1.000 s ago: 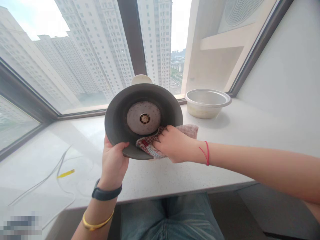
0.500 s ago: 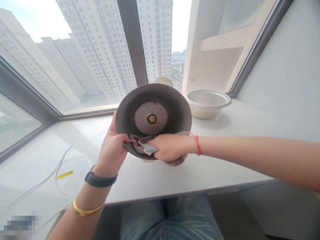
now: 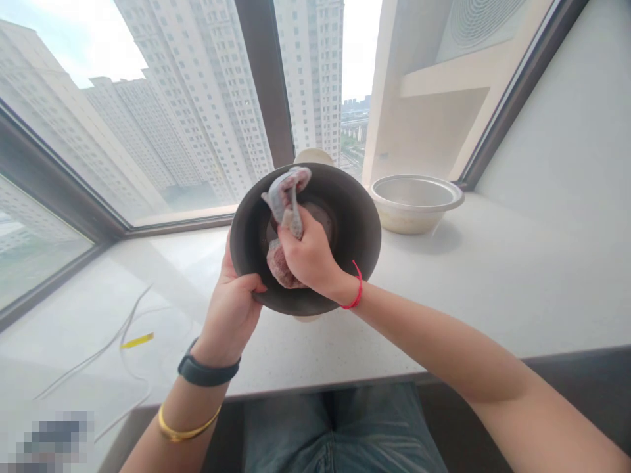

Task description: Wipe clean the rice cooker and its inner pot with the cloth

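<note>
My left hand (image 3: pixel 233 310) grips the left rim of a dark, bowl-shaped cooker body (image 3: pixel 359 243), thumb over the inside edge and fingers behind. The body is tipped so that its inside faces me. A round metal plate at its bottom is mostly hidden by my right hand (image 3: pixel 313 256). That hand reaches inside, closed on a crumpled checked cloth (image 3: pixel 282 266) in red-brown and pale grey-blue. One end of the cloth sticks up toward the upper left of the rim; another bunch lies under my fingers against the inner wall.
A cream pot with a silver rim (image 3: pixel 417 210) stands on the white counter (image 3: pixel 473 289) to the right. At left lie a thin white cable (image 3: pixel 123 328) and its yellow tag (image 3: pixel 137 341). Windows border the counter's back, and a wall (image 3: pixel 562 131) rises at right.
My right hand has moved with the cloth from the lower rim up and left into the cooker body, covering much of the bottom plate. My left hand keeps its hold.
</note>
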`<state>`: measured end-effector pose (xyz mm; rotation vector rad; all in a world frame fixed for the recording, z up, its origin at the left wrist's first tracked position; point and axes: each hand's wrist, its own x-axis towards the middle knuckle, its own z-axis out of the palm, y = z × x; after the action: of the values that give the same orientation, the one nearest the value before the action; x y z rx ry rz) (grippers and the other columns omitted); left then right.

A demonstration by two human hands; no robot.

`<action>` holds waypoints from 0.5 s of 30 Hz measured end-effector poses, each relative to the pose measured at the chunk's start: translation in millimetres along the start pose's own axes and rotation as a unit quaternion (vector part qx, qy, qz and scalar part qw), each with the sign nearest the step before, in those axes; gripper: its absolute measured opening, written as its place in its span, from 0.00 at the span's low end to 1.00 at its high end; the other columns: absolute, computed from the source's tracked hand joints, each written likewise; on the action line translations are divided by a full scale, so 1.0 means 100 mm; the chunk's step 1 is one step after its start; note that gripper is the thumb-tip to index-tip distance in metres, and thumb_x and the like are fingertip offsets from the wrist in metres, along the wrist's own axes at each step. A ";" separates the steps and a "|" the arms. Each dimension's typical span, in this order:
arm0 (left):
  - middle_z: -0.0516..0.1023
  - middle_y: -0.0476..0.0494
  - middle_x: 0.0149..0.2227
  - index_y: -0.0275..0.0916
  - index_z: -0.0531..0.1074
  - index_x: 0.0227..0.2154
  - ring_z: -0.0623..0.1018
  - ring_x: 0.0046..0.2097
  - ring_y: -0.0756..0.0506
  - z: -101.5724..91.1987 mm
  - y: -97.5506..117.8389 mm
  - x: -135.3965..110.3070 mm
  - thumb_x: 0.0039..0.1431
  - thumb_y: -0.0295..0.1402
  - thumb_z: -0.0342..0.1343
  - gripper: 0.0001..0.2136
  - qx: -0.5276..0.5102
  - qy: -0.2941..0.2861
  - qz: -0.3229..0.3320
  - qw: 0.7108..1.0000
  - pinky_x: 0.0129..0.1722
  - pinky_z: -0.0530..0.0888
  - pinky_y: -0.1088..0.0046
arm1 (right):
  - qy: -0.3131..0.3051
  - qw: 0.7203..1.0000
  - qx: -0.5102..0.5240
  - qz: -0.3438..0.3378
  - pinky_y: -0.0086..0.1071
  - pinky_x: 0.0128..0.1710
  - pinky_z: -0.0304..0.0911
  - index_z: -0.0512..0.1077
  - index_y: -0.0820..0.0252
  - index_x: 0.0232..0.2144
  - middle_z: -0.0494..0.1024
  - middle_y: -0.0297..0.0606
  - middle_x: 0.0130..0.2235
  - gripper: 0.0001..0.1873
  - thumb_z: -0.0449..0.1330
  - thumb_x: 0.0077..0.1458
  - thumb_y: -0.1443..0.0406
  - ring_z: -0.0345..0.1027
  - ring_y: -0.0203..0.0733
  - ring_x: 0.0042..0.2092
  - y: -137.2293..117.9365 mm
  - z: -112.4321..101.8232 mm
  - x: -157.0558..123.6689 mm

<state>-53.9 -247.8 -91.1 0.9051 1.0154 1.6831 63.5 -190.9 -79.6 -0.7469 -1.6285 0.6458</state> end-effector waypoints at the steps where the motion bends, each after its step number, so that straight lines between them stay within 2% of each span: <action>1: 0.78 0.48 0.47 0.51 0.71 0.56 0.77 0.43 0.44 0.00 -0.01 0.00 0.30 0.15 0.53 0.44 -0.005 -0.007 0.001 1.000 0.31 0.72 0.80 | -0.062 0.990 -0.105 -0.075 0.46 0.64 0.57 0.69 0.62 0.53 0.72 0.47 0.59 0.18 0.51 0.61 0.70 0.64 0.48 0.61 0.09 0.00 -0.05; 2: 0.78 0.48 0.49 0.52 0.70 0.57 0.77 0.45 0.44 0.01 -0.01 0.00 0.30 0.14 0.52 0.45 -0.011 -0.011 0.003 1.000 0.31 0.72 0.80 | -0.130 0.961 -0.205 -0.136 0.50 0.68 0.49 0.69 0.63 0.55 0.69 0.48 0.62 0.20 0.51 0.61 0.71 0.58 0.51 0.66 0.18 0.01 -0.09; 4: 0.77 0.49 0.50 0.54 0.68 0.59 0.76 0.46 0.44 0.01 -0.02 -0.01 0.30 0.14 0.52 0.47 -0.020 -0.013 0.003 1.000 0.32 0.72 0.80 | -0.229 0.880 -0.363 -0.205 0.57 0.70 0.39 0.69 0.62 0.57 0.65 0.49 0.65 0.20 0.49 0.65 0.71 0.49 0.53 0.70 0.32 0.02 -0.12; 5: 0.77 0.49 0.50 0.55 0.68 0.59 0.76 0.46 0.45 0.02 -0.02 -0.02 0.30 0.14 0.52 0.47 -0.020 -0.013 0.003 1.000 0.32 0.72 0.81 | -0.248 0.849 -0.412 -0.218 0.60 0.69 0.37 0.69 0.61 0.57 0.64 0.48 0.66 0.20 0.47 0.67 0.70 0.47 0.53 0.70 0.35 0.01 -0.10; 6: 0.77 0.49 0.50 0.55 0.68 0.60 0.76 0.45 0.45 0.02 -0.02 -0.02 0.30 0.14 0.52 0.48 -0.019 -0.015 0.003 1.000 0.31 0.72 0.81 | -0.254 0.831 -0.442 -0.223 0.63 0.69 0.37 0.69 0.59 0.57 0.64 0.47 0.66 0.21 0.45 0.68 0.69 0.46 0.53 0.71 0.37 0.00 -0.05; 7: 0.77 0.49 0.49 0.55 0.68 0.60 0.76 0.44 0.46 0.02 -0.02 -0.03 0.30 0.14 0.52 0.48 -0.018 -0.016 0.003 1.000 0.30 0.71 0.82 | -0.250 0.822 -0.460 -0.223 0.65 0.68 0.39 0.69 0.58 0.57 0.62 0.46 0.67 0.21 0.43 0.69 0.68 0.45 0.54 0.71 0.36 -0.02 0.01; 10: 0.78 0.50 0.48 0.53 0.69 0.58 0.76 0.43 0.46 0.02 -0.02 -0.02 0.30 0.14 0.52 0.46 -0.022 -0.014 0.003 1.000 0.28 0.70 0.83 | -0.217 0.820 -0.495 -0.188 0.68 0.63 0.47 0.66 0.59 0.61 0.57 0.49 0.69 0.23 0.42 0.69 0.69 0.45 0.57 0.71 0.28 -0.13 0.21; 12: 0.78 0.50 0.47 0.51 0.71 0.56 0.75 0.42 0.47 0.03 -0.02 -0.01 0.29 0.14 0.52 0.44 -0.029 -0.007 0.005 1.000 0.28 0.69 0.83 | -0.195 0.815 -0.527 -0.142 0.65 0.60 0.54 0.63 0.61 0.64 0.57 0.53 0.69 0.25 0.41 0.69 0.69 0.47 0.59 0.70 0.24 -0.22 0.29; 15: 0.78 0.49 0.45 0.46 0.73 0.50 0.75 0.41 0.47 0.04 -0.01 0.00 0.28 0.14 0.51 0.39 -0.030 0.004 0.011 0.999 0.28 0.69 0.83 | -0.163 0.814 -0.556 -0.046 0.57 0.54 0.63 0.59 0.64 0.67 0.59 0.60 0.67 0.27 0.42 0.67 0.70 0.55 0.63 0.65 0.20 -0.31 0.27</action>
<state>-50.0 -246.4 -90.1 0.8729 0.9580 1.7279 93.5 -156.5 -72.1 -1.4168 -2.3265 -0.3837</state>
